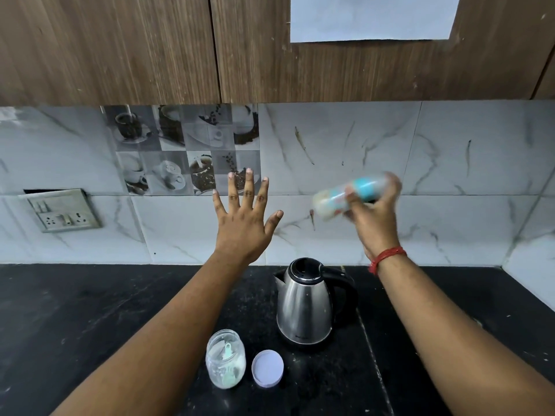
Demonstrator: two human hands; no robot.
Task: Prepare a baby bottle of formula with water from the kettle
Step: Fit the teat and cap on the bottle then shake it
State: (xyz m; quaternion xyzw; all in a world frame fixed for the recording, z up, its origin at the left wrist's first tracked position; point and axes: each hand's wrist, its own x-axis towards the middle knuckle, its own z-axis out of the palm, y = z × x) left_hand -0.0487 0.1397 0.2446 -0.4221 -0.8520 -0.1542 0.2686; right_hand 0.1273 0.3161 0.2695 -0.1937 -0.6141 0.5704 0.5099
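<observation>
My right hand (374,219) grips a baby bottle (339,195) with a blue collar, held up sideways in front of the wall and blurred by motion; pale liquid shows at its left end. To its left, my left hand (244,223) is raised flat with fingers spread, holding nothing. Below on the black counter stands a steel kettle (306,304) with a black handle, its lid down. An open clear jar of white formula powder (225,360) with a green scoop inside sits in front of it, and the jar's lid (267,368) lies beside it on the right.
The black counter (75,319) runs along a marble-tiled wall (465,163). A socket plate (63,213) is on the wall at left. Wooden cabinets (120,46) hang overhead, with a white paper sheet (372,16) stuck on one door.
</observation>
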